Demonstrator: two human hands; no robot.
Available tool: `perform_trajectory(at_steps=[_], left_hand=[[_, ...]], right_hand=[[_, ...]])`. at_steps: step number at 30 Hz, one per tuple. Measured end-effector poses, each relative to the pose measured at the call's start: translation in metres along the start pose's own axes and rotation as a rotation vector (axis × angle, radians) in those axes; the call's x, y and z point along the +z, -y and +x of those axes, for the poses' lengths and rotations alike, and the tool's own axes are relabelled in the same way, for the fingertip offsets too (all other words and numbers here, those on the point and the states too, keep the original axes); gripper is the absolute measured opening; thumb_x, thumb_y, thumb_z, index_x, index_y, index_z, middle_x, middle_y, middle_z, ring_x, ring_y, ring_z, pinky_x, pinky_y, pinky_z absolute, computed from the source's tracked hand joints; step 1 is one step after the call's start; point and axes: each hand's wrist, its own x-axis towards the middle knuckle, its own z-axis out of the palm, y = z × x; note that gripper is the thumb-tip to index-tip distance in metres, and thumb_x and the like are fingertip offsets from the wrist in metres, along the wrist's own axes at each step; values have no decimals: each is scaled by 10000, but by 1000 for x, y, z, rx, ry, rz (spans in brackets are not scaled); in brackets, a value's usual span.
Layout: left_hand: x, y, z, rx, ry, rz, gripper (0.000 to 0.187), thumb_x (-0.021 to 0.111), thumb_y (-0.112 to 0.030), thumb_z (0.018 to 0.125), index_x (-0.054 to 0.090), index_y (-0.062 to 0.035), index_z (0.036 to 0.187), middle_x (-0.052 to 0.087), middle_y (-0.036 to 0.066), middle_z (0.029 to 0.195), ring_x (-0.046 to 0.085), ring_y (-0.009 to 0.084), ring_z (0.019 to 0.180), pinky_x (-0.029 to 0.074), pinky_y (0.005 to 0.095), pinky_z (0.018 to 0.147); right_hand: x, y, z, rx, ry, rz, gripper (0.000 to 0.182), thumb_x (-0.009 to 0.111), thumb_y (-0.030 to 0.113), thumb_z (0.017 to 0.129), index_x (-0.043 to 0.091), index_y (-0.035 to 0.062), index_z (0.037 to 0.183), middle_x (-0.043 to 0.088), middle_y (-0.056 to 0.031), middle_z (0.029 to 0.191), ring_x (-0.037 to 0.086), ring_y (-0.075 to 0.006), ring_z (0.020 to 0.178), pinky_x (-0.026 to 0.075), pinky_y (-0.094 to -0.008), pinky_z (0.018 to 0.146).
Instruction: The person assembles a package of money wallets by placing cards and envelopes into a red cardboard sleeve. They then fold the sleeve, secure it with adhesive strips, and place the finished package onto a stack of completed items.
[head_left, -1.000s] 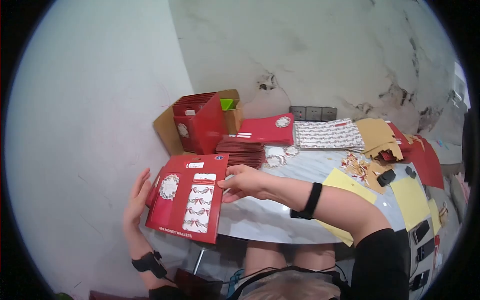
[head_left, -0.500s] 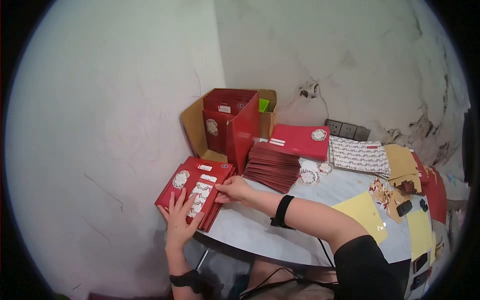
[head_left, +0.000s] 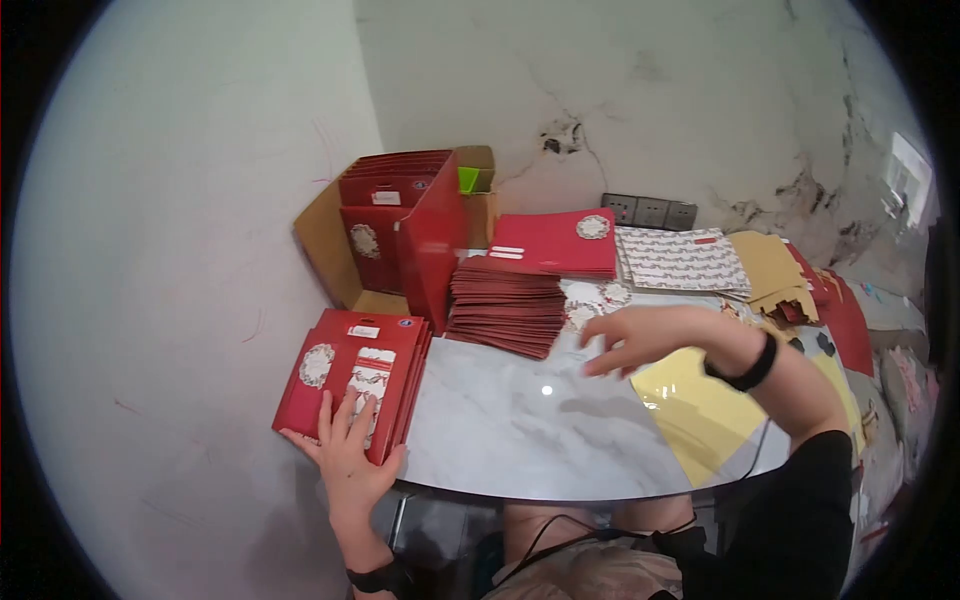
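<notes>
My left hand (head_left: 347, 453) lies flat, fingers spread, on the near end of a stack of red money-wallet packs (head_left: 352, 375) at the left edge of the marble table (head_left: 520, 420). The top pack shows a wreath sticker and bow-patterned wallets. My right hand (head_left: 640, 338) hovers open and empty above the table's middle, near a fanned pile of dark red envelopes (head_left: 510, 305) and small round wreath stickers (head_left: 590, 296).
An open cardboard box (head_left: 400, 235) of red packs stands at the back left against the wall. Behind are a red card stack (head_left: 555, 243), patterned sheets (head_left: 680, 262), brown cardboard pieces (head_left: 768, 268) and yellow sheets (head_left: 700, 400). Wall sockets (head_left: 650, 211) sit behind.
The pack held up a second ago now lies on the stack at the table's left edge. My right hand let go and swung right over the table; my left hand stays pressed on the stack.
</notes>
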Motion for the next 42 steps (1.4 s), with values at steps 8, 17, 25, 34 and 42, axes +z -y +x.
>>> perform_trajectory(at_steps=[8, 17, 25, 34, 42], left_hand=[[-3, -4, 5, 37, 68, 21, 796, 777, -347, 646, 555, -106, 1372, 468, 102, 1481, 289, 370, 1450, -131, 729, 1098], [-18, -20, 16, 100, 215, 60, 1088, 851, -546, 558, 453, -90, 1463, 429, 134, 1514, 198, 361, 1496, -165, 728, 1073], [-18, -76, 21, 244, 277, -106, 934, 818, -503, 643, 508, -86, 1419, 462, 74, 1503, 258, 292, 1488, -154, 693, 1102], [27, -105, 72, -89, 348, -1583, 764, 639, -514, 913, 402, -42, 1464, 539, 105, 1396, 472, 243, 1337, 300, 472, 1154], [60, -134, 142, -1013, 321, -2326, 244, 582, -211, 964, 563, -75, 1166, 623, 12, 1041, 598, 119, 934, 448, 383, 974]], right_hand=[[-49, -114, -163, 583, -562, -598, 725, 714, 461, 850, 475, 48, 1397, 716, -158, 1073, 682, -308, 990, 529, -391, 826], [-80, -191, -227, 904, -541, -482, 761, 714, 498, 830, 499, 58, 1413, 668, -147, 1236, 661, -307, 1075, 520, -404, 912], [-52, -192, -221, 490, -378, -28, 739, 660, 444, 909, 392, 69, 1486, 710, -153, 1098, 695, -216, 967, 553, -304, 816], [-89, -254, -228, -113, -1177, 1145, 587, 458, 432, 1039, 387, -32, 1392, 645, -160, 1121, 683, -221, 883, 595, -309, 769], [-105, -297, -208, -937, -955, 2041, 422, 458, 288, 1050, 446, -85, 1246, 595, -153, 1110, 632, -202, 860, 559, -296, 772]])
